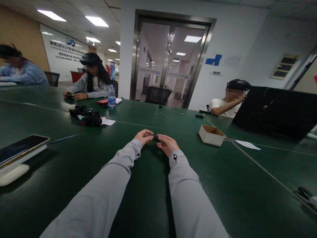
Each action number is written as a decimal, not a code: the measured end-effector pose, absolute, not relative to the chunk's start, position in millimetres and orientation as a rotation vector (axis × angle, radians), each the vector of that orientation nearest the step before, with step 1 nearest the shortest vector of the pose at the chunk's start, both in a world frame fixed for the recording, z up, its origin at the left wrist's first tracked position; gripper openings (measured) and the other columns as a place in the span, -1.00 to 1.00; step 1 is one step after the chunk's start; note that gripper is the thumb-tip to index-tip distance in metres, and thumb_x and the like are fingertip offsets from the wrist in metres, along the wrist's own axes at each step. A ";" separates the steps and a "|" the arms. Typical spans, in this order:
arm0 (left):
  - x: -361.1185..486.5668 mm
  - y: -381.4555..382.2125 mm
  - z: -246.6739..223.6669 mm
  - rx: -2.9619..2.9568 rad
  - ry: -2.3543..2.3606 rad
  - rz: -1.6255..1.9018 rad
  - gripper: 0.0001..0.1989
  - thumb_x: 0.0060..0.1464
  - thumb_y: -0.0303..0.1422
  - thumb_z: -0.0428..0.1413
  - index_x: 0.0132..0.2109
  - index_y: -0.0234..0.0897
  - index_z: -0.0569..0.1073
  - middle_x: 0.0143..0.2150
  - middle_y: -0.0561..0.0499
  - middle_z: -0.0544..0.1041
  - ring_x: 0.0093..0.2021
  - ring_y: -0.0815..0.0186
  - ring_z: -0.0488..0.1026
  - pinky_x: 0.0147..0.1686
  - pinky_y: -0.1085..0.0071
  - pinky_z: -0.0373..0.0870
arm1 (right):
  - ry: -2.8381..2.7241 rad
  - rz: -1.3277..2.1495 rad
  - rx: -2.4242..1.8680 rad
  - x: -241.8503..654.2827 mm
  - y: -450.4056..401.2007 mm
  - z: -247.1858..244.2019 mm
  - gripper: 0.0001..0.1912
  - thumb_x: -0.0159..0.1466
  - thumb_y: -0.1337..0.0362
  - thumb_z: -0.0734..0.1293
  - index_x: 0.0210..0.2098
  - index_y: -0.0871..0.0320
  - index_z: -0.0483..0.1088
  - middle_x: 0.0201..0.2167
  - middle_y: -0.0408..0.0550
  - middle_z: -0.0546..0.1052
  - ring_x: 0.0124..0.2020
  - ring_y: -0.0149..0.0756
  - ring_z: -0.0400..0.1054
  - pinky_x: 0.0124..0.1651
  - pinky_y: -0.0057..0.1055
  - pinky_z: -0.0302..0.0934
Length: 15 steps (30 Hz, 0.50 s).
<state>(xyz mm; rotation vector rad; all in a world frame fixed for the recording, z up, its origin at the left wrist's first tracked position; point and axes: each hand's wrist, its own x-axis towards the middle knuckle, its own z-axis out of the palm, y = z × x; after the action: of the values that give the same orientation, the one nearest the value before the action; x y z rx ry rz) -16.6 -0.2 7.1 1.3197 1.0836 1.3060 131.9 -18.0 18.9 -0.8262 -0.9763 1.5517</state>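
Note:
Both my arms, in grey sleeves, stretch forward over the dark green table (141, 196). A small black object (156, 138) is held between the fingertips of my left hand (144, 136) and my right hand (168, 144). The fingers of each hand are pinched on one end of it. It is too small for me to tell what it is. The hands are a little apart, just above the table.
A phone (6, 158) on a white stand is at the left, near a blue stick (64, 138). Black items (87, 116) and a bottle (111, 97) stand farther back. An open box (211, 135) and a black panel (281, 111) are at the right. Three people sit beyond.

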 end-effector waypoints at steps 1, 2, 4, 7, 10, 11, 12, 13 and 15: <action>-16.0 -0.3 7.6 1.275 1.125 1.293 -0.80 -0.14 -0.36 0.17 -0.35 -0.35 0.35 -0.56 0.07 0.39 -0.58 0.49 0.34 -0.61 0.58 0.24 | -0.974 1.554 -0.827 131.8 -18.1 19.1 -0.90 0.03 0.53 0.35 -0.44 0.27 0.43 -0.55 -0.03 0.48 -0.64 -0.44 0.32 -0.60 -0.54 0.28; -15.2 -0.4 8.4 1.245 1.173 1.274 -0.82 -0.10 -0.32 0.13 -0.38 -0.36 0.34 -0.59 0.08 0.37 -0.61 0.49 0.33 -0.63 0.58 0.23 | -0.975 1.556 -0.826 131.7 -18.1 19.4 -0.89 0.03 0.53 0.35 -0.44 0.27 0.43 -0.55 -0.03 0.48 -0.64 -0.44 0.32 -0.60 -0.54 0.28; -13.5 -1.4 10.1 1.257 1.231 1.242 -0.80 -0.06 -0.28 0.09 -0.43 -0.36 0.32 -0.63 0.09 0.34 -0.66 0.50 0.29 -0.66 0.58 0.20 | -0.980 1.560 -0.828 131.6 -18.0 19.6 -0.89 0.03 0.53 0.35 -0.43 0.27 0.43 -0.54 -0.03 0.48 -0.64 -0.44 0.32 -0.60 -0.55 0.28; -11.9 -3.7 13.0 1.313 1.189 1.268 -0.82 -0.13 -0.33 0.15 -0.43 -0.36 0.33 -0.61 0.10 0.34 -0.64 0.52 0.28 -0.64 0.60 0.20 | -0.994 1.563 -0.826 131.8 -17.7 19.2 -0.89 0.03 0.52 0.36 -0.42 0.26 0.43 -0.53 -0.03 0.48 -0.65 -0.45 0.32 -0.61 -0.56 0.27; -11.2 -5.2 15.3 1.227 1.194 1.263 -0.81 -0.09 -0.29 0.12 -0.37 -0.34 0.33 -0.58 0.10 0.36 -0.65 0.51 0.29 -0.65 0.58 0.19 | -0.993 1.554 -0.828 131.9 -16.9 18.3 -0.89 0.03 0.51 0.35 -0.42 0.26 0.43 -0.55 -0.04 0.48 -0.65 -0.46 0.31 -0.61 -0.57 0.26; -11.0 -5.4 15.8 1.213 1.225 1.243 -0.80 -0.05 -0.25 0.07 -0.36 -0.33 0.33 -0.61 0.10 0.34 -0.68 0.51 0.27 -0.68 0.58 0.16 | -0.990 1.551 -0.831 132.0 -16.4 17.8 -0.89 0.03 0.51 0.35 -0.42 0.26 0.43 -0.55 -0.04 0.48 -0.65 -0.46 0.31 -0.61 -0.57 0.27; -10.9 -5.4 16.0 1.221 1.256 1.229 -0.78 -0.01 -0.23 0.03 -0.36 -0.33 0.32 -0.64 0.11 0.32 -0.71 0.51 0.24 -0.70 0.58 0.12 | -0.989 1.551 -0.833 132.0 -15.8 17.3 -0.89 0.04 0.51 0.35 -0.42 0.26 0.43 -0.55 -0.03 0.48 -0.65 -0.46 0.31 -0.61 -0.57 0.27; -10.8 -5.4 16.1 1.249 1.281 1.222 -0.78 0.01 -0.23 0.00 -0.35 -0.33 0.32 -0.66 0.13 0.29 -0.74 0.52 0.20 -0.72 0.59 0.08 | -0.991 1.552 -0.835 132.0 -15.2 16.8 -0.89 0.04 0.51 0.35 -0.41 0.26 0.43 -0.55 -0.03 0.48 -0.65 -0.46 0.31 -0.60 -0.57 0.27; -10.8 -5.5 16.0 1.325 1.294 1.234 -0.83 0.02 -0.30 -0.01 -0.35 -0.34 0.32 -0.67 0.15 0.26 -0.75 0.54 0.17 -0.73 0.60 0.06 | -1.000 1.556 -0.832 132.1 -14.0 15.7 -0.89 0.04 0.51 0.34 -0.40 0.27 0.43 -0.54 -0.01 0.48 -0.65 -0.46 0.32 -0.60 -0.57 0.28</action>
<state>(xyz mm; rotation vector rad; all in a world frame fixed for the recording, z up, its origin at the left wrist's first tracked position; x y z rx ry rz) -10.8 -5.5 16.0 1.3247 1.2942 1.2343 132.1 -14.0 15.7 -0.8321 -0.9996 1.5561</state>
